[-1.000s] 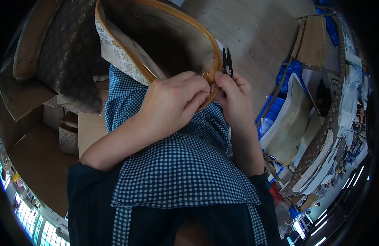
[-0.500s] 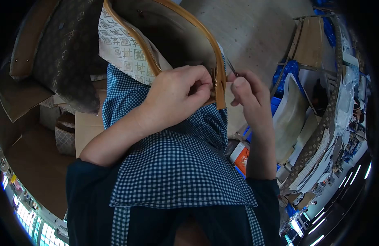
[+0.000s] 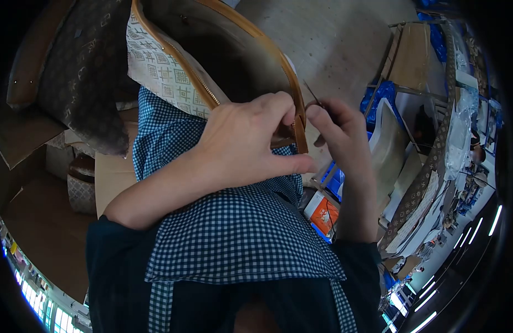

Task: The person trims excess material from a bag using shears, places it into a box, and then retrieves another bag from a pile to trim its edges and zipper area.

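Observation:
A patterned white bag (image 3: 166, 83) with tan trim and a brass zipper (image 3: 205, 93) lies open across the lap, its dark inside facing up. At the zipper's end, my left hand (image 3: 256, 139) has its thumb stretched out and its fingers curled over the bag's edge, by the tan strip (image 3: 302, 133). Just right of that strip, my right hand (image 3: 341, 129) is closed around a thin pointed metal tool (image 3: 313, 93), whose tip points up and left. The tool's lower end is hidden in the fingers.
Dark patterned bags (image 3: 90, 72) stand at the left above an open cardboard box (image 3: 40, 222). An orange and white box (image 3: 322, 213) sits below my right forearm. On the right are a metal rack with cardboard (image 3: 410, 55) and blue plastic (image 3: 385, 95).
My left thumb has gone from curled against the fingers to stretched out toward the right. The bag and the tool have shifted slightly in view.

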The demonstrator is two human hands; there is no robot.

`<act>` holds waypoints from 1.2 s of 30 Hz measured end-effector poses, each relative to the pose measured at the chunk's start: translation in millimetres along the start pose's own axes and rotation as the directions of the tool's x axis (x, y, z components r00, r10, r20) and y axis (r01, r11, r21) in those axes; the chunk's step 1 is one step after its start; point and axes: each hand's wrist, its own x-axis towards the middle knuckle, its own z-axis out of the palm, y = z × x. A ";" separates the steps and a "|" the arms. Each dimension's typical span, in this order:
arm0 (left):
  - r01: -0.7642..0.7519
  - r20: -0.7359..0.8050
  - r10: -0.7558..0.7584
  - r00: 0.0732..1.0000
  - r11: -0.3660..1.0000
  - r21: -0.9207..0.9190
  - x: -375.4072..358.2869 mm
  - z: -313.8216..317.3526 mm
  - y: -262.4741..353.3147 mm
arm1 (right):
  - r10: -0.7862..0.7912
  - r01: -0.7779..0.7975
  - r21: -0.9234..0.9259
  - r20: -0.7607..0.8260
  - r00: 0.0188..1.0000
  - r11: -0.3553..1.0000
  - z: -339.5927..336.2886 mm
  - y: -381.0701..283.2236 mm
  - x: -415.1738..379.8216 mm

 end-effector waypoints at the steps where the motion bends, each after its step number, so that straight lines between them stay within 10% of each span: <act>1: -0.038 -0.067 0.037 0.997 0.999 -0.013 0.8 5.3 1.4 | -0.033 0.033 0.010 0.016 0.999 0.999 5.9 4.9 6.7; 14: -0.367 -0.107 0.404 0.909 0.894 0.256 7.7 13.5 -8.0 | 0.062 -0.111 0.559 0.106 0.992 0.822 33.6 12.9 24.1; 20: -0.395 -0.163 0.377 0.912 0.914 -0.094 19.8 -3.0 -22.7 | 0.001 -0.077 0.636 0.120 0.993 0.768 34.2 23.1 22.4; 24: -0.075 0.109 0.125 0.986 0.922 -0.380 20.6 -20.1 -26.9 | 0.071 -0.136 0.677 0.123 0.990 0.723 37.9 18.8 22.3; 27: -0.390 0.097 0.402 0.910 0.912 -0.126 22.4 -17.3 -29.9 | -0.028 -0.117 0.705 0.191 0.981 0.699 34.0 30.0 28.0; 36: -0.240 0.052 0.241 0.969 0.971 -0.012 10.9 -10.1 -29.4 | 0.081 -0.188 0.734 0.179 0.980 0.653 35.1 17.5 22.7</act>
